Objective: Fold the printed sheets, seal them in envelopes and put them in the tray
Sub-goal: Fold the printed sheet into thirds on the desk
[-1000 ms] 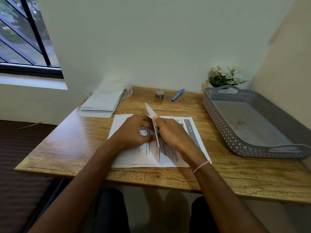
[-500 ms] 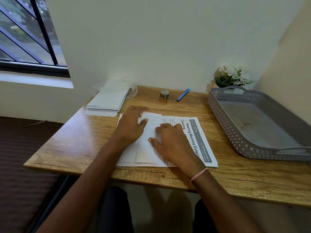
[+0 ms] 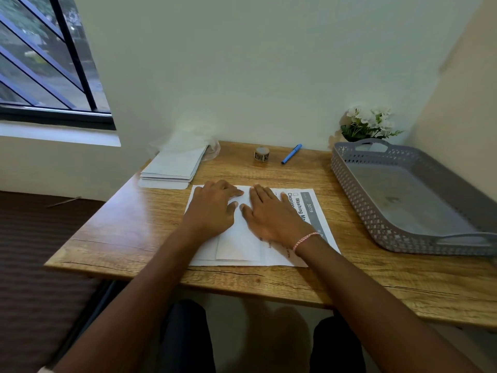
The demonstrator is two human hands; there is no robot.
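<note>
Counter: a wooden counter [image 3: 134,232] set against a pale wall, with a window [image 3: 40,63] high off to the left of my hands.
Hands: my left hand [image 3: 212,208] and right hand [image 3: 271,216] lie palm down side by side. The fingers are straight and slightly spread, the thumbs nearly meet, and neither hand holds anything.
Folded sheet: the folded sheet [image 3: 239,243] is blank side up, directly under both palms, with its near end showing below my wrists. It rests on the printed sheets [image 3: 309,208], whose grey header strip shows just right of my right hand.
Step in hand: I judge I am flattening the fold. To do it well I should press down evenly and sweep along the crease from the middle outward. I should keep the long edges lined up so the sheet fits an envelope.
Envelopes: the envelopes [image 3: 174,168] are stacked ahead and to the left of my left hand, near enough for a short reach.
Tray: the grey lattice tray [image 3: 357,200] stands well to the right of my right hand.
Edges: the pile's near edge sits close to the counter's front edge, so any pull toward me could slide paper off.
Open room: wood shows to the left of my left hand and between my right hand and the tray. A tape roll [image 3: 261,154] and blue pen [image 3: 291,154] lie ahead by the wall, apart from the paper.
</note>
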